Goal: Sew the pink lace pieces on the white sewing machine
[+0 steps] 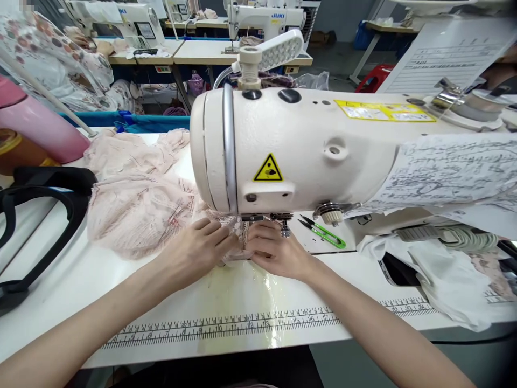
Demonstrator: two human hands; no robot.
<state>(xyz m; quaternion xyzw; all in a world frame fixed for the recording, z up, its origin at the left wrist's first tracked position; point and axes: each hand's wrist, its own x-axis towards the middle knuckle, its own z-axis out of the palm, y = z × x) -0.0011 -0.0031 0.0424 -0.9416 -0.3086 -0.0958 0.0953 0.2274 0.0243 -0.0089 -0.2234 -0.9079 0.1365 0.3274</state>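
Observation:
A white sewing machine point(299, 148) fills the middle of the head view. Under its needle lies pale pink lace fabric point(137, 207), which spreads away to the left. My left hand point(197, 245) rests on the lace just left of the presser foot point(252, 220), fingers curled and pinching the edge. My right hand point(277, 248) presses the same lace strip from the right, fingers bent and closed on it. The two hands almost touch below the needle.
Green thread snips point(325, 233) lie right of the needle. White cloth and papers point(444, 172) pile at the right. A black frame point(44, 205) and a pink bottle point(38, 126) stand left. A printed ruler point(250, 323) runs along the table front. Other sewing machines point(266, 19) behind.

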